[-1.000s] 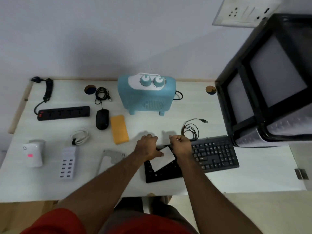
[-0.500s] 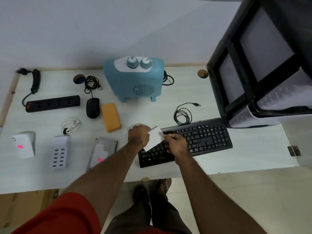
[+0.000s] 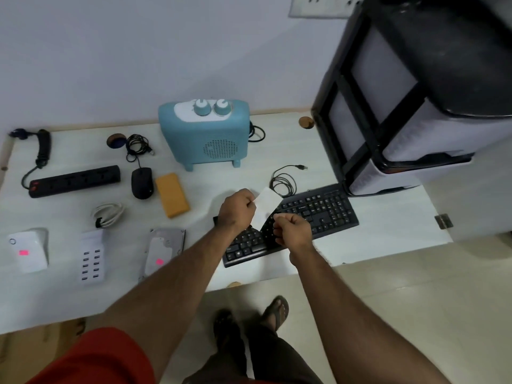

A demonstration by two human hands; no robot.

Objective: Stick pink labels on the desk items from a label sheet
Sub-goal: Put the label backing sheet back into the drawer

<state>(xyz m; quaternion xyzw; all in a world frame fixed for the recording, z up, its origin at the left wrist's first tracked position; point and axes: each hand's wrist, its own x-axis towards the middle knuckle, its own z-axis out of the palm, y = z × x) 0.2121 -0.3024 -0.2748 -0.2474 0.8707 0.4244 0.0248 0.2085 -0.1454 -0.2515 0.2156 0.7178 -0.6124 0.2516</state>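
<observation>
Sheet [image 3: 264,207] raised since prior frame; left hand [image 3: 238,207] pinches its left edge, right hand [image 3: 291,230] pinched at lower edge, frame centre, above keyboard [image 3: 318,214].

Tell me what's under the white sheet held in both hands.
The black keyboard lies beneath the label sheet. Its right half shows; the sheet, left hand and right hand hide middle keys.

I see the label sheet [image 3: 264,207], white and tilted, held above the desk [image 3: 374,239] near its front edge. Pink labels sit on the white adapter [image 3: 27,252] and hard drive [image 3: 163,252], front-left.
</observation>
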